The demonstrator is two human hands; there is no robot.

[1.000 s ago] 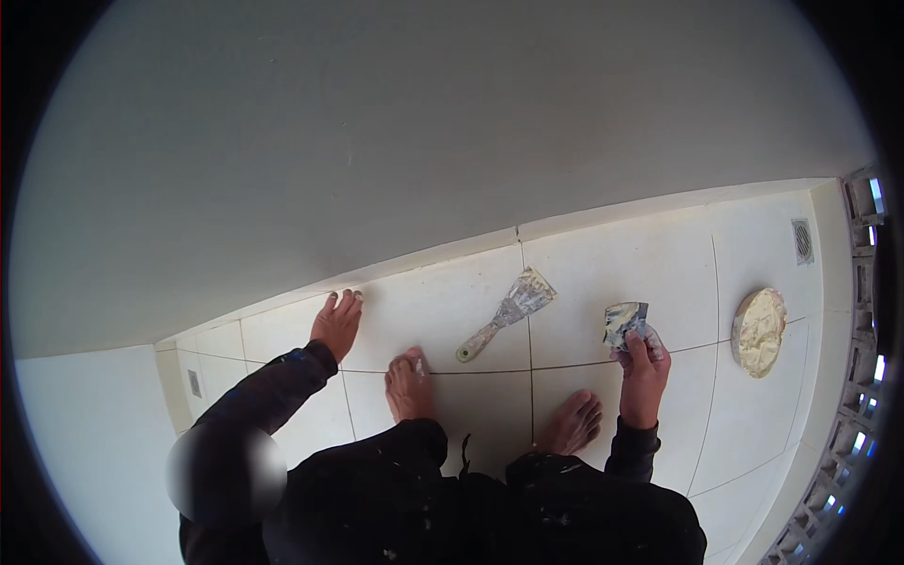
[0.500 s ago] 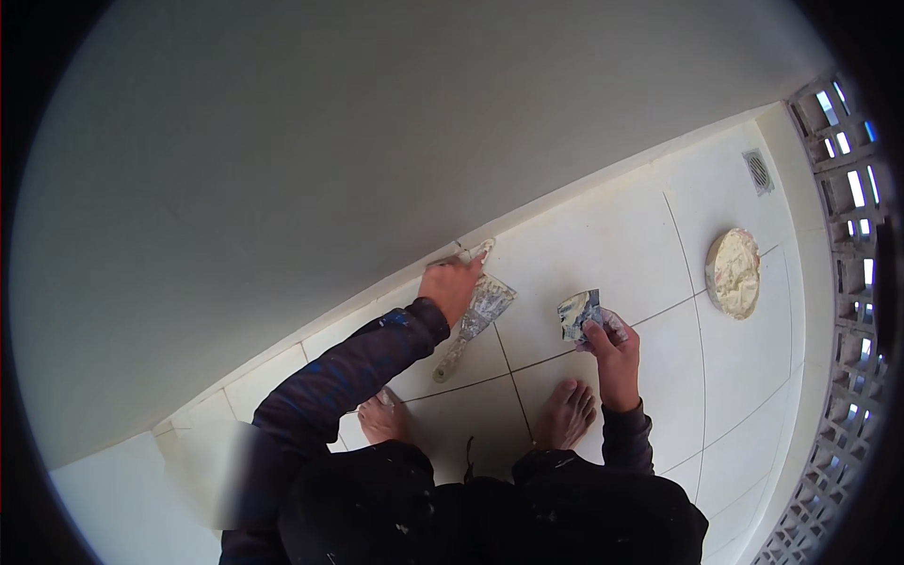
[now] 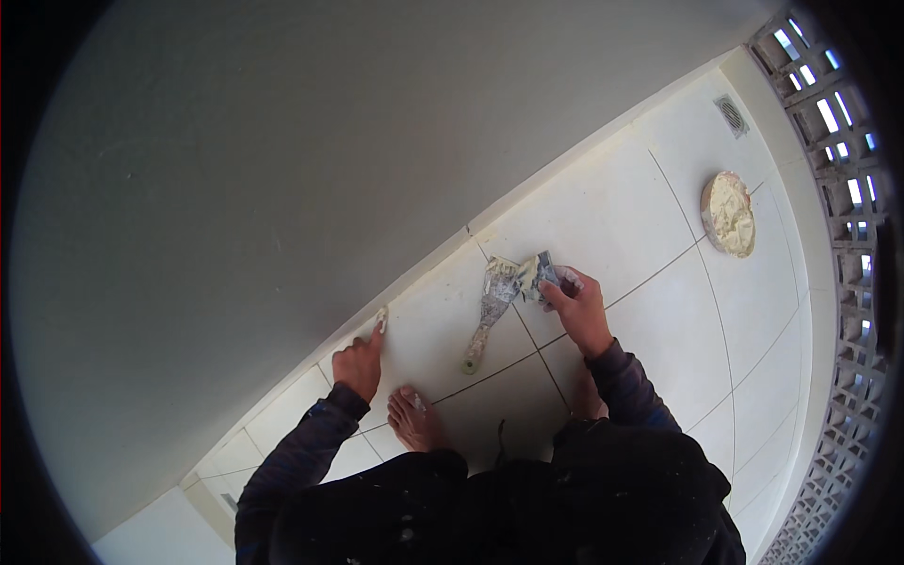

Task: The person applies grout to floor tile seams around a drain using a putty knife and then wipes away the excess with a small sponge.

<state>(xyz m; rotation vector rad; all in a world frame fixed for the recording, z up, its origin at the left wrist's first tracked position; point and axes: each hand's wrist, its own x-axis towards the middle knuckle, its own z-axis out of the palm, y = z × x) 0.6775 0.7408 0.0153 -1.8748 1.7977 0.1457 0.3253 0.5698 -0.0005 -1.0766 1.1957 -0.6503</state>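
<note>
My left hand (image 3: 360, 365) is at the foot of the grey wall, its index finger stretched out and the other fingers curled. Cream putty (image 3: 381, 317) coats that fingertip, which is at the low skirting ledge. Between thumb and fingers, my right hand (image 3: 571, 299) pinches a small flat spreader (image 3: 539, 275), dark and smeared with putty. Its edge is at the blade of a putty knife (image 3: 494, 299) lying on the tiles; whether they touch I cannot tell. The knife's pale handle points back toward my feet.
A round shallow container heaped with cream putty (image 3: 731, 217) sits on the tiles at the right. Beyond it are a floor drain (image 3: 731, 116) and a pierced block wall (image 3: 847, 202). The grey wall (image 3: 282, 188) bounds the left. My bare feet (image 3: 414, 422) stand nearby.
My left hand has moved left and back along the wall's foot, away from beside the knife blade. My right hand has brought the spreader leftward to the knife blade. The view has shifted.
</note>
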